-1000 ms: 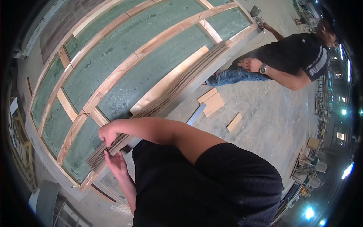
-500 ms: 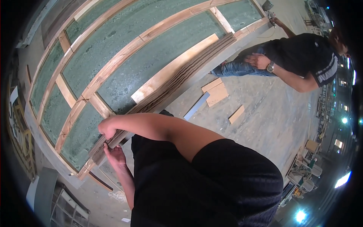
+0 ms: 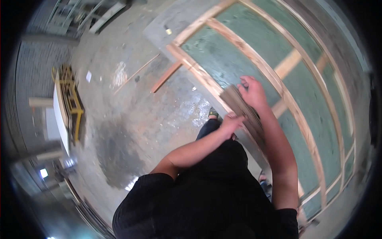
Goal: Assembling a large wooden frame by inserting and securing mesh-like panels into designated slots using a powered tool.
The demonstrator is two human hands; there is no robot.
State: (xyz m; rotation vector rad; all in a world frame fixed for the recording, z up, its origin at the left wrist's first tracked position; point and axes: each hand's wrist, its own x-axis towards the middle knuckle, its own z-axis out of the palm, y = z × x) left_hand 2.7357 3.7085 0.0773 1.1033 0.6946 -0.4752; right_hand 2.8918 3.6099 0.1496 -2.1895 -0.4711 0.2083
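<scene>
A stack of thin brown wooden strips (image 3: 242, 104) lies along the near edge of a large wooden frame (image 3: 274, 75) with green panels (image 3: 229, 65) behind its battens. At the outer side of the stack, my left hand (image 3: 232, 122) has its fingers curled against the strips. My right hand (image 3: 253, 93) is over the inner side near the stack's end, fingers bent and apart, with nothing visible in them. Part of the stack is hidden under my right forearm.
A reddish-brown wooden bar (image 3: 166, 77) juts out from the frame's edge. Yellow metal racking (image 3: 73, 101) with boards stands to the left on the concrete floor (image 3: 131, 115). Another person's foot and leg (image 3: 264, 185) show in part below the frame's edge.
My view has swung round, so the frame now lies to the right and the co-worker is mostly out of sight. My right hand has come off the strips, fingers apart; my left stays at them.
</scene>
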